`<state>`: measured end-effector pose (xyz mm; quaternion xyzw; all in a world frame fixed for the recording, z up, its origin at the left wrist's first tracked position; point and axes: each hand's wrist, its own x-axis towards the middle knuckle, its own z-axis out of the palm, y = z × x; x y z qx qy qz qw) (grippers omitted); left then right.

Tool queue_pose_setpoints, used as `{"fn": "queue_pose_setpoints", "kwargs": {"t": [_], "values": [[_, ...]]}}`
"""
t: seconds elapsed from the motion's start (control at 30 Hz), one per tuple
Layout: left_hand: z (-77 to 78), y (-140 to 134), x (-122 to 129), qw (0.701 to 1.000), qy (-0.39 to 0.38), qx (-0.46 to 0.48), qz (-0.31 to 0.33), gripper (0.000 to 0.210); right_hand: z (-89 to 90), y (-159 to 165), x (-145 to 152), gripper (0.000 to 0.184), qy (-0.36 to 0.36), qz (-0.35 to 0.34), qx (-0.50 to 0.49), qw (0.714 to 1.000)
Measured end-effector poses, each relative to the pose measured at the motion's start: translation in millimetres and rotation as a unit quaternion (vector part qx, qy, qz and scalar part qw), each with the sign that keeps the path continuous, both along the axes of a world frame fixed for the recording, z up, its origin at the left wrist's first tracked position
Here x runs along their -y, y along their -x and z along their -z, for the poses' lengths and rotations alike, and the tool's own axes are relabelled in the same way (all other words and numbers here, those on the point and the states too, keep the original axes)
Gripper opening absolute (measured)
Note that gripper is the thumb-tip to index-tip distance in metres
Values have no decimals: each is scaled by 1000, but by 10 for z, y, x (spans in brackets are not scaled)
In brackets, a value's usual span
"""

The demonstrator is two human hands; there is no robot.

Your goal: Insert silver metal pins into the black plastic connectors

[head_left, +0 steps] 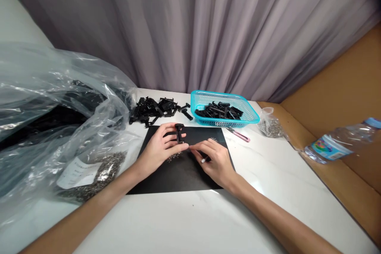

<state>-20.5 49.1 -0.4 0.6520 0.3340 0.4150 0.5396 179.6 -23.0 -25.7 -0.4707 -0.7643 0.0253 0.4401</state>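
My left hand grips a black plastic part upright between thumb and fingers, above the black mat. Just to its right, my right hand is closed, its thumb and forefinger pinched close to the left thumb tip. A slim dark tool with a white end pokes out from under the right palm; most of it is hidden. Whether a small piece sits in the pinch is too small to tell. Small metal pieces lie on the mat beneath my left hand, and a few more lie behind my right.
Behind the mat are a heap of black parts and a blue basket of similar parts. A pink-handled cutter, a bag of metal pieces and a bottle are rightward. Large plastic bags crowd the left.
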Motion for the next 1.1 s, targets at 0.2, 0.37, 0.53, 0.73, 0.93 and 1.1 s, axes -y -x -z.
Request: {"fn": "queue_pose_setpoints", "kwargs": {"t": [0.2, 0.37, 0.53, 0.73, 0.93, 1.1], "values": [[76, 57, 17, 976, -172, -125, -36, 65, -58, -25, 25, 7, 71, 18, -112, 991], [52, 77, 44, 932, -301, -191, -62, 63, -101, -53, 29, 10, 149, -22, -199, 968], [49, 107, 57, 896, -365, -248, -53, 67, -105, -58, 32, 15, 186, -38, -242, 952], [-19, 93, 111, 887, -374, -266, -42, 64, -136, -60, 40, 15, 189, -50, -237, 952], [-53, 67, 154, 883, -377, -278, -28, 64, -120, -66, 42, 11, 181, -49, -219, 958], [-36, 74, 129, 880, -376, -286, -36, 63, -117, -72, 26, 8, 173, -35, -203, 963]]}}
